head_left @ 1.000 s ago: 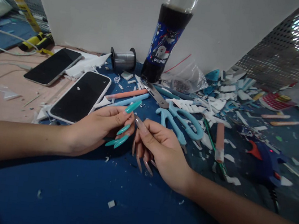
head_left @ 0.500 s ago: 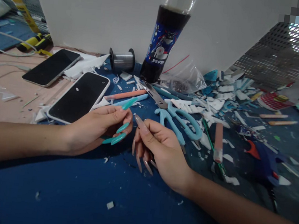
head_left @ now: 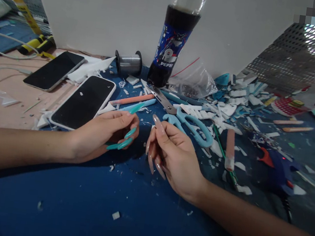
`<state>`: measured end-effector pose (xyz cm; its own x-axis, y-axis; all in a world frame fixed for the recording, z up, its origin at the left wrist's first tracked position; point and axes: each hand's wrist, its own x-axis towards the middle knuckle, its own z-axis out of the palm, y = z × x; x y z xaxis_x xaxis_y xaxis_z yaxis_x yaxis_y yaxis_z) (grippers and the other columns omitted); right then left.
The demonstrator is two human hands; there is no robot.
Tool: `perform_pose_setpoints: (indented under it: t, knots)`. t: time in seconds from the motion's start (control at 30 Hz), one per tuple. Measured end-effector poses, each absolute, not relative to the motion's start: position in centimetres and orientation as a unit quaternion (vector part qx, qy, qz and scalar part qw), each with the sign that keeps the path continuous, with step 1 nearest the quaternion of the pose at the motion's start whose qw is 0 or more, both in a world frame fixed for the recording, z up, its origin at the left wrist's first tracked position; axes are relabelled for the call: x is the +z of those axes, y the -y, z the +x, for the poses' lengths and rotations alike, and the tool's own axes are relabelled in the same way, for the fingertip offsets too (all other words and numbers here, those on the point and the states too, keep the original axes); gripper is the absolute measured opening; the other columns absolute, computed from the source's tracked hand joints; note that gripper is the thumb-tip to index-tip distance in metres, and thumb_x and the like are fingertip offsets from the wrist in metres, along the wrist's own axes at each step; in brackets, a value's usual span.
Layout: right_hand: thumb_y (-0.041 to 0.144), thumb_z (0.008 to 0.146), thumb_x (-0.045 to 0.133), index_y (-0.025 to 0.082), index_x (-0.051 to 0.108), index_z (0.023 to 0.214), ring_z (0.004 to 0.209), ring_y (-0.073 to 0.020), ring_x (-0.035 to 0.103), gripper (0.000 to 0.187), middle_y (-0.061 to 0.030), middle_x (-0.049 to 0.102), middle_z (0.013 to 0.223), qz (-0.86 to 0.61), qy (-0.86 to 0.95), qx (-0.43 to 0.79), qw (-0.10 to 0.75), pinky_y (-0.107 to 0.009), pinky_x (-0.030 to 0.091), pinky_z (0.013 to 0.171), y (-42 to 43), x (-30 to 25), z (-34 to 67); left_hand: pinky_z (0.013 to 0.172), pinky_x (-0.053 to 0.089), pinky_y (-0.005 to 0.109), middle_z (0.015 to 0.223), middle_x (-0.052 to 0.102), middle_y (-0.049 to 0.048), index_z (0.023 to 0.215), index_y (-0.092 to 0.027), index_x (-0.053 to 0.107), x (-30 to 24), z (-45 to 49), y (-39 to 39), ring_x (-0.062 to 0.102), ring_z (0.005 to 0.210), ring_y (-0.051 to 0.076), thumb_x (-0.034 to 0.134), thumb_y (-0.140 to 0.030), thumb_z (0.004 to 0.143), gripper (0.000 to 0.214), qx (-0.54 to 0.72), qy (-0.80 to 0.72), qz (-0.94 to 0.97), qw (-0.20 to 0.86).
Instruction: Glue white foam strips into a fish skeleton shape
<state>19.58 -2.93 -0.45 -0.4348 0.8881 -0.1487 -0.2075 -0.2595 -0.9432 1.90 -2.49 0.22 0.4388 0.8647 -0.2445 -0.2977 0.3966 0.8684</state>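
Observation:
My left hand (head_left: 109, 133), with long turquoise nails, is closed in a pinch, thumb against forefinger. Facing it across a small gap is my right hand (head_left: 170, 154), with long nude-pink nails, its thumb and forefinger pressed together as well. A faint, thin thread (head_left: 146, 123) shows between the two pinches; its ends are hidden in the fingers. Just behind my right hand lie light-blue-handled scissors (head_left: 193, 128). A white-edged phone (head_left: 83, 103) lies beside my left hand. Farther back rests a spool of clear line (head_left: 129, 64).
A Pepsi bottle (head_left: 170, 47) stands against the white panel (head_left: 101, 11). Foam scraps (head_left: 237, 101) are heaped at the back right. At right is a blue glue gun (head_left: 278, 173); a second phone (head_left: 54, 71) lies left. An orange stick (head_left: 132, 99) lies behind my hands.
My right hand has moved slightly right and up, widening the gap between the two hands. The left hand stays nearly in place, its lower fingers shifted a little.

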Motion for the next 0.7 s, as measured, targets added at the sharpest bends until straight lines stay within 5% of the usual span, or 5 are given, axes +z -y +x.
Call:
perform_pose_setpoints:
  t: [0.7]
  knots:
    - [0.041,0.095,0.051,0.021,0.053,0.068,0.033,-0.0047,0.045,0.033,0.0057,0.051,0.051,-0.414,0.550,0.600,0.408,-0.017,0.034,0.030,4.2,0.1,19.2,0.042,0.029,0.017,0.054,0.048,-0.0029,0.061,-0.015,0.052,0.3,2.1,2.9,0.034,0.045,0.006,0.052,-0.029,0.093,0.035,0.402,-0.380,0.462,0.693]
